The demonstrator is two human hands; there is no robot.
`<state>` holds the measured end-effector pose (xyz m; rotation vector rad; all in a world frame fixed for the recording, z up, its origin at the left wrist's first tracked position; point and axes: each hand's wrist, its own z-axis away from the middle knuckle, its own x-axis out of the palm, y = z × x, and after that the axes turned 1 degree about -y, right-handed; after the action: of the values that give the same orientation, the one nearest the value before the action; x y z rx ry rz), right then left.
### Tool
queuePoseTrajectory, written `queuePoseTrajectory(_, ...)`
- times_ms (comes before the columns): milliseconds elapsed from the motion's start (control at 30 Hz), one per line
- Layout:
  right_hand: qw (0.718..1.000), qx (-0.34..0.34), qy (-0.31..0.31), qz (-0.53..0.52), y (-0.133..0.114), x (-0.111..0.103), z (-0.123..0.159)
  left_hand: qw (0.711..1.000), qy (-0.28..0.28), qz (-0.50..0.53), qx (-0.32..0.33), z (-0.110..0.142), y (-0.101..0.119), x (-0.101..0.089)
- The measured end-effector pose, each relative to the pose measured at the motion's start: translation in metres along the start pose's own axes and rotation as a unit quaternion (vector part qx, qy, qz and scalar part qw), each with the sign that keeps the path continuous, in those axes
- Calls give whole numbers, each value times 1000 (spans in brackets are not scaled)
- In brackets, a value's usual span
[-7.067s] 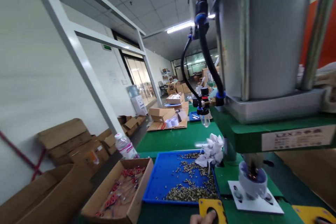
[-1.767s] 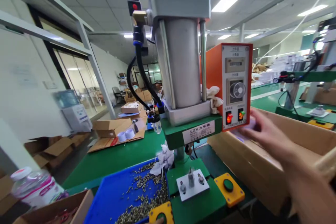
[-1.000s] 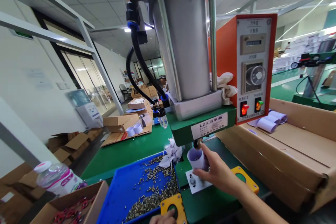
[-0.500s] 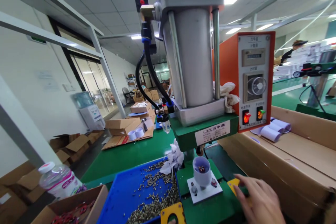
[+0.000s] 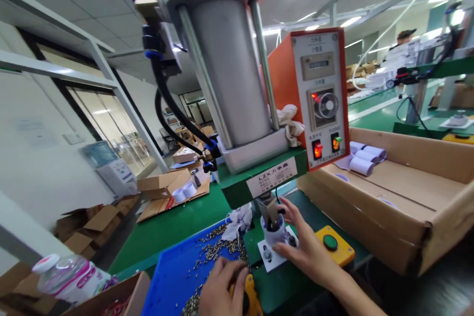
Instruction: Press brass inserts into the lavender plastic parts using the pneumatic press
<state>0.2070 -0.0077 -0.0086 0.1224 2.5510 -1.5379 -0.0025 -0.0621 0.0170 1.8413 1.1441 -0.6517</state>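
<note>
Green worktop covers the bench (image 5: 138, 237), set in a white-walled workroom with cartons on the floor to the left. At its near side the right hand (image 5: 309, 252) is partly open, thumb and fingers spread about the right side of a lilac cup (image 5: 272, 238); whether they grip it cannot be told. The left hand (image 5: 222, 287) lies with fingers bent over the left button box (image 5: 254, 296), by the blue tray's right edge; whether it presses anything is hidden.

The cup stands on a white plate (image 5: 272, 262) below the press (image 5: 229, 69). Half a second ago the right hand was at the right button box (image 5: 342, 244) and the cup's mouth was clear; now the ram (image 5: 272, 213) reaches down into it, which suggests a pressing stroke is under way.

Left of the plate, the blue tray (image 5: 168, 276) holds small metal pieces (image 5: 222, 248), with crumpled tissue (image 5: 240, 221) at its far right corner. Right of the press are an orange control box (image 5: 283, 71) and a carton (image 5: 416, 185) with lilac pieces (image 5: 361, 165) near its far left corner.
</note>
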Motion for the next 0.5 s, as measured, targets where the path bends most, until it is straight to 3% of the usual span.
queuePoseTrajectory(200,994,-22,1,-105,-14,18,-19,992,-79,79,-60,-63,37,-9)
queuePoseTrajectory(500,997,18,8,-70,0,21,-16,976,-204,77,-2,-104,78,-5)
